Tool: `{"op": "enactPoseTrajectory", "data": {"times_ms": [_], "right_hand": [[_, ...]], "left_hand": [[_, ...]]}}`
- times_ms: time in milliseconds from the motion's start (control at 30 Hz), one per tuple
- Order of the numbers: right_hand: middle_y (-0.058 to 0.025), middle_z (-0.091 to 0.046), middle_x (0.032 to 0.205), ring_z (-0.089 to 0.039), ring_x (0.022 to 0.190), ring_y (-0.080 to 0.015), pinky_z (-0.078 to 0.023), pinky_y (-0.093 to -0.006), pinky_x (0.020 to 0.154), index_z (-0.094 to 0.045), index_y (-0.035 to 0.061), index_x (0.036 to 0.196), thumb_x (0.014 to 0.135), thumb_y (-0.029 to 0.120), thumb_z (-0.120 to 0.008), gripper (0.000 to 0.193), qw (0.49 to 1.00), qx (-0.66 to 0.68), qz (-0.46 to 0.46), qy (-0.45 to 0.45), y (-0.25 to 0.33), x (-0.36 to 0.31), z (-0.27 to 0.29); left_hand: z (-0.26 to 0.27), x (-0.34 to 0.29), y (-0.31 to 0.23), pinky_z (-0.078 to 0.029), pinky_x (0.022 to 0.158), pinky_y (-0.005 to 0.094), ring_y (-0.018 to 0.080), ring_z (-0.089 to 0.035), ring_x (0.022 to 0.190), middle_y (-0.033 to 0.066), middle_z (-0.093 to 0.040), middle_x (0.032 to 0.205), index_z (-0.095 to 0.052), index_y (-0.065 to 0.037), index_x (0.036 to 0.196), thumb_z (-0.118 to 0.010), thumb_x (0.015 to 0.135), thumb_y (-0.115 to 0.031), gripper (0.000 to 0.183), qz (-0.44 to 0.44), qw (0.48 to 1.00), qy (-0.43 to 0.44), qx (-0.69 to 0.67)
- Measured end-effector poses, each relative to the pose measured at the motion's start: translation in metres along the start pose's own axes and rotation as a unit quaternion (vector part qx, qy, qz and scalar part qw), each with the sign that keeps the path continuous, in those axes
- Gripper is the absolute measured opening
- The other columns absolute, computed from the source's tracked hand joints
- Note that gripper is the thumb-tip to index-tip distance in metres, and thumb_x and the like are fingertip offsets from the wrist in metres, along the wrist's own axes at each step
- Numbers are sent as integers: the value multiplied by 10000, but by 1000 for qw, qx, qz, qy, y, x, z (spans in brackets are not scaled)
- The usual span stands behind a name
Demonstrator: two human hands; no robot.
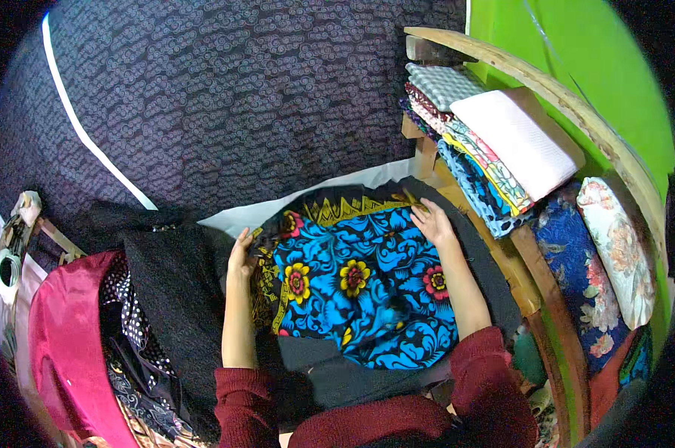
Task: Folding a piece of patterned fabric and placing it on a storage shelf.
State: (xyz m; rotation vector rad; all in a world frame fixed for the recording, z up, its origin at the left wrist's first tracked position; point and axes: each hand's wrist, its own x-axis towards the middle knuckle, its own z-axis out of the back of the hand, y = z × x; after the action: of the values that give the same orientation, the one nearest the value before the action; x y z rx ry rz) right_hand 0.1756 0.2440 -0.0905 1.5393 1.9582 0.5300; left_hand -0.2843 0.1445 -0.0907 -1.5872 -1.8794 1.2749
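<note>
We're mid-spread: left hand (241,254) & right hand (431,222), fingers clamped on blue floral cloth (367,291) edges; next req. even outward pull.

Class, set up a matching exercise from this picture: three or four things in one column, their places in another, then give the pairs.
1. blue floral cloth with yellow and red flowers
2. folded white textured cloth
3. shiny pink satin fabric
4. left hand

A. top of the shelf stack, right
B. far left
C. at the blue cloth's left edge
D. centre, between both hands

Pairs: 1-D, 2-A, 3-B, 4-C
</note>
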Motion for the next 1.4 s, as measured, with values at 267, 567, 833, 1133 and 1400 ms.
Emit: {"op": "enactPoseTrajectory", "data": {"times_ms": [267,567,833,1133,1400], "right_hand": [[-139,-535,1138,-506,1065,-188,-397,-326,897,-403,34,1255,883,391,-463,519,783,-579,104,202,17,-98,-32],[-104,-609,778,-601,721,-236,-465,-302,670,-621,92,961,716,209,-648,273,651,-662,222,299,-44,-225,-109],[-127,-581,776,-560,801,-295,-448,-348,707,-644,69,664,592,-47,-539,172,537,-783,207,235,29,-57,-76],[-139,-230,1377,-208,1279,-307,-225,-589,937,-459,169,1240,799,173,-520,445,383,-875,277,-108,17,27,-55],[-184,-35,1432,-91,1310,-373,-142,-661,934,-191,222,1375,807,496,-480,694,556,-809,193,-4,-3,0,-58]], "left_hand": [[6,-12,6,-465,805,338,191,-542,956,73,-544,1075,-498,-86,1171,-505,840,-34,335,-59,998,29,5],[8,-11,6,-495,738,362,197,-572,895,76,-574,1025,-505,-84,1163,-503,833,-27,335,-68,998,13,-6],[-8,-9,-39,-487,757,433,247,-565,926,101,-557,1062,-467,-105,1220,-504,810,-40,417,-27,999,-21,0],[-31,6,-34,-502,735,326,179,-581,889,45,-561,1090,-483,-104,1212,-538,802,-51,417,-47,999,-24,3],[-36,-4,-49,-494,786,397,216,-561,942,67,-558,1032,-449,-102,1212,-526,787,-53,435,-98,995,-8,-36]]}}
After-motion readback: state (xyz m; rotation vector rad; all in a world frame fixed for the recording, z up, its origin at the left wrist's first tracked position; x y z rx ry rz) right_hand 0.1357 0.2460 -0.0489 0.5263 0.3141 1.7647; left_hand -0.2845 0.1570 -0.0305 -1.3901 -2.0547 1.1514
